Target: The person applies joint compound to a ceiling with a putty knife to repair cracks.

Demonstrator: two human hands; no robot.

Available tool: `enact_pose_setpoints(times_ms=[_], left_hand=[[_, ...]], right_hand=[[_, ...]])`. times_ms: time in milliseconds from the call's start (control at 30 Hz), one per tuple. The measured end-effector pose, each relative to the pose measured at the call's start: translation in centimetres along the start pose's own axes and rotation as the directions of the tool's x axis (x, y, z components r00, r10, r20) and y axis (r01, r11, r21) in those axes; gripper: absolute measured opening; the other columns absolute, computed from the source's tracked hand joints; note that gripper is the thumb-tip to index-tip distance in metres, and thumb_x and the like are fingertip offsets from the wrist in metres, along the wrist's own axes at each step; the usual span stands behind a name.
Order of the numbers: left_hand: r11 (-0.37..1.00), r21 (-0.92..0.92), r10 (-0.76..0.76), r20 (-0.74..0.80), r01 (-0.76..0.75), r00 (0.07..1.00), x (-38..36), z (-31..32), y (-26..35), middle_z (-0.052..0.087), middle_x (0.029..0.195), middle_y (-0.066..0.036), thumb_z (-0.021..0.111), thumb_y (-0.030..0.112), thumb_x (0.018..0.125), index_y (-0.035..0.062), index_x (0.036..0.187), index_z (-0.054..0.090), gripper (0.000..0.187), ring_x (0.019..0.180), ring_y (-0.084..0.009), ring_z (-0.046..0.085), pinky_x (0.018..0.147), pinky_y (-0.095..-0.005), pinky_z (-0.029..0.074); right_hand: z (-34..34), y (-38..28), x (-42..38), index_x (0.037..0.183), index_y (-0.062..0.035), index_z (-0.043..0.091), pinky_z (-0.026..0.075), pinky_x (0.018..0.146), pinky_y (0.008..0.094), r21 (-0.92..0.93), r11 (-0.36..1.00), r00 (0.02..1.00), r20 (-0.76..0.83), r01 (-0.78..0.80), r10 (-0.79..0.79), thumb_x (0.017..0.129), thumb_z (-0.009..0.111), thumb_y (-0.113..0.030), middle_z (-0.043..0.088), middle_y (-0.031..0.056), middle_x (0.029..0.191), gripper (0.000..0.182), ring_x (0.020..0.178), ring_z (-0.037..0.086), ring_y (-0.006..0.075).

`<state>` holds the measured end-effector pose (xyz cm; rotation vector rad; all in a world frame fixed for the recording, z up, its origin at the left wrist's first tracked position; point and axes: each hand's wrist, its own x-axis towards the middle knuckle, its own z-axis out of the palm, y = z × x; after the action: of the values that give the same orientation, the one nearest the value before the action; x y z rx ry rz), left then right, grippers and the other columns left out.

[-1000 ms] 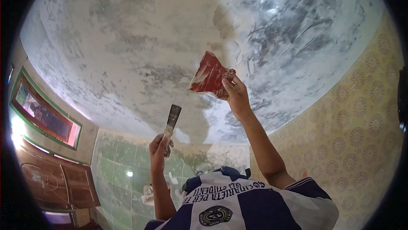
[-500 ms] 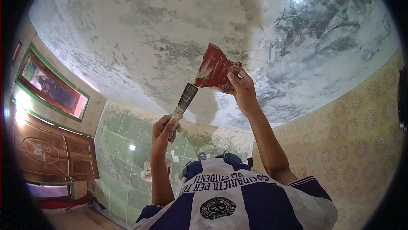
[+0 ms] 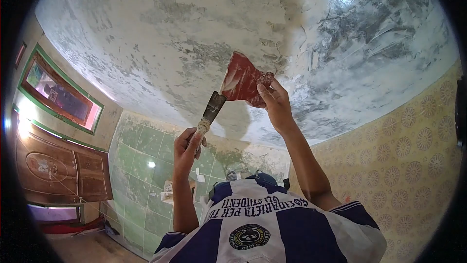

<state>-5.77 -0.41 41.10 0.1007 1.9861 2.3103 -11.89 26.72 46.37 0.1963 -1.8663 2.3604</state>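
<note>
My left hand (image 3: 187,147) is closed round the handle of a putty knife (image 3: 214,106), its dark narrow blade pointing up and to the right. In my right hand (image 3: 277,104) is a red plastic spreader (image 3: 242,79), pinched at its lumpy, putty-caked narrow end. Whitish smears streak the spreader's face. The knife's tip lies right at the lower left corner of the spreader's wide edge. Behind both tools rises a patchy wall (image 3: 146,34) with white and grey filler on it.
Green tiles (image 3: 138,166) cover the floor below, with a small box-like object (image 3: 168,192) on them beside my left forearm. A brown wooden door (image 3: 53,168) and a green-framed window (image 3: 61,90) are at the left. A yellow patterned wall (image 3: 389,161) runs along the right.
Both hands have shifted slightly left with their tools. The putty knife's tip has moved up a little along the spreader's lower corner.
</note>
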Motion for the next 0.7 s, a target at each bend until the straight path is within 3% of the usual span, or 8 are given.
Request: enact_pose_setpoints(times_ms=[167,267,600,667,700], left_hand=[[1.0,0.005,0.002,0.002,-0.002,1.0,0.0,0.0,0.0,0.059,0.074,0.0,0.059,0.028,0.098,0.0027,0.11,0.065,0.029,0.048,-0.0014,0.039,0.043,-0.02,0.03],[1.0,-0.005,0.003,0.002,-0.003,1.0,-0.1,0.0,0.0,0.058,0.073,0.0,0.058,0.028,0.099,0.0027,0.11,0.065,0.029,0.048,-0.0016,0.039,0.043,-0.0201,0.03],[1.0,0.023,0.006,-0.037,-0.005,0.999,0.3,0.0,0.7,0.059,0.075,-0.001,0.057,0.028,0.099,0.0005,0.111,0.064,0.031,0.049,-0.0013,0.039,0.044,-0.0199,0.03],[0.999,0.021,0.035,-0.036,-0.034,0.999,0.4,0.0,0.9,0.06,0.076,-0.001,0.057,0.027,0.099,0.0003,0.111,0.064,0.03,0.049,-0.0014,0.04,0.044,-0.0201,0.032],[0.998,0.019,0.064,-0.035,-0.063,0.997,0.4,0.0,0.9,0.06,0.077,-0.002,0.057,0.026,0.099,0.0,0.111,0.063,0.029,0.05,-0.0016,0.04,0.045,-0.0203,0.033]], right_hand=[[0.4,0.7,-0.5,0.122,-0.0019,0.057,0.044,0.084,0.0245,-0.058,0.996,0.995,0.082,0.067,-0.063,0.1,0.057,-0.017,0.062,0.0003,0.106,0.026,0.095,0.053,0.0063],[1.5,0.1,-1.3,0.121,-0.0024,0.056,0.043,0.081,0.0234,-0.089,0.996,0.999,0.033,0.023,-0.021,0.101,0.056,-0.018,0.061,-0.0006,0.104,0.026,0.093,0.052,0.0053],[1.8,2.6,-3.2,0.111,0.0013,0.056,0.043,0.076,0.024,-0.27,0.963,0.989,0.15,0.025,0.016,0.102,0.054,-0.019,0.057,-0.0002,0.091,0.023,0.083,0.047,0.0065],[0.1,5.5,-3.2,0.109,0.0019,0.056,0.044,0.072,0.0253,-0.389,0.92,0.982,0.149,-0.052,0.119,0.102,0.053,-0.019,0.056,-0.0001,0.09,0.022,0.08,0.049,0.0075],[0.1,5.1,-3.4,0.11,0.0003,0.057,0.05,0.074,0.0263,-0.383,0.923,0.985,0.167,0.035,0.032,0.102,0.052,-0.019,0.056,0.0006,0.089,0.021,0.079,0.053,0.0082]])
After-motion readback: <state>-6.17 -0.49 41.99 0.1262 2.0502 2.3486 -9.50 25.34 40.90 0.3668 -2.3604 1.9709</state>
